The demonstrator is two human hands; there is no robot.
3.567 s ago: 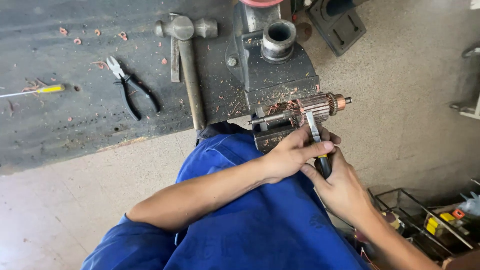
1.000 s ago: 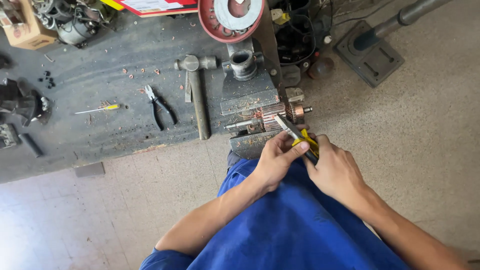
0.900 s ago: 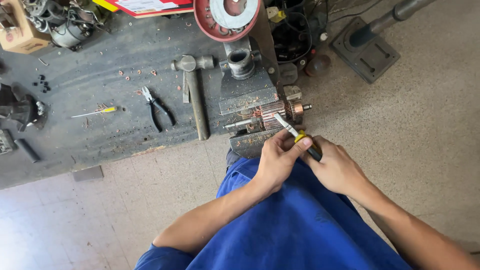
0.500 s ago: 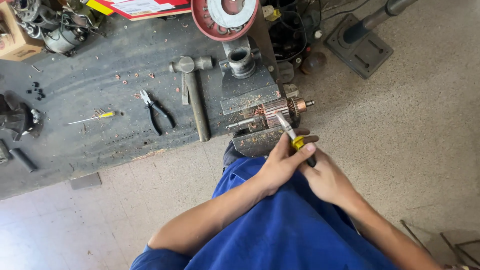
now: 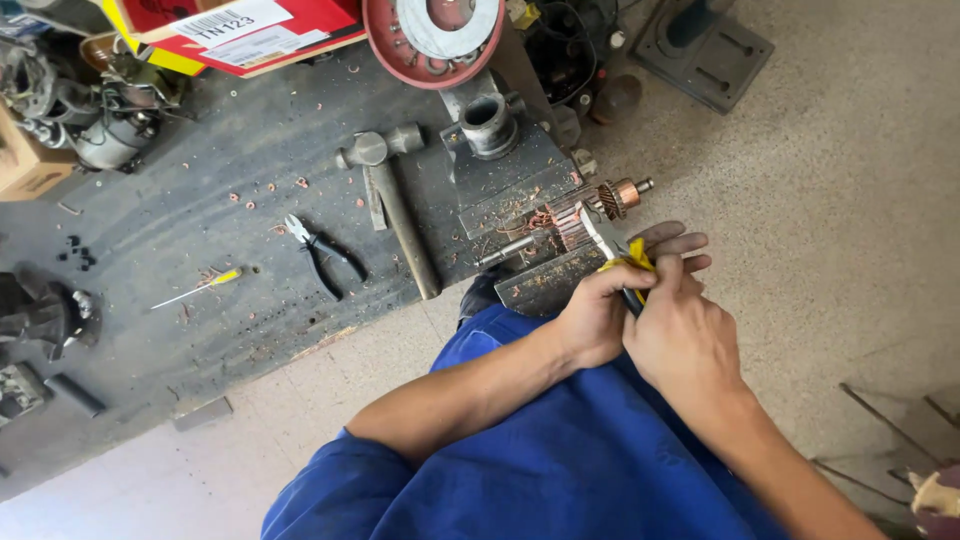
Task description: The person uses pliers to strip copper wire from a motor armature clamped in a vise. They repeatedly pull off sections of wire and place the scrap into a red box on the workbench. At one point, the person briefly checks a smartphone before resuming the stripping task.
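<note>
On the dark mat (image 5: 150, 330) at far left lies a small screwdriver (image 5: 196, 289), then black-handled pliers (image 5: 322, 255), then a hammer (image 5: 395, 215) beside a metal block (image 5: 505, 165). A copper-wound armature (image 5: 585, 208) sits at the block's near edge. The left hand (image 5: 595, 318) is closed around the yellow-handled pliers (image 5: 615, 250), whose jaws touch the armature. The right hand (image 5: 685, 335) grips the same handles, its fingers (image 5: 675, 243) stretched forward.

2 hands (image 5: 640, 320) gripping yellow-handled pliers (image 5: 615, 250), seemingly
</note>
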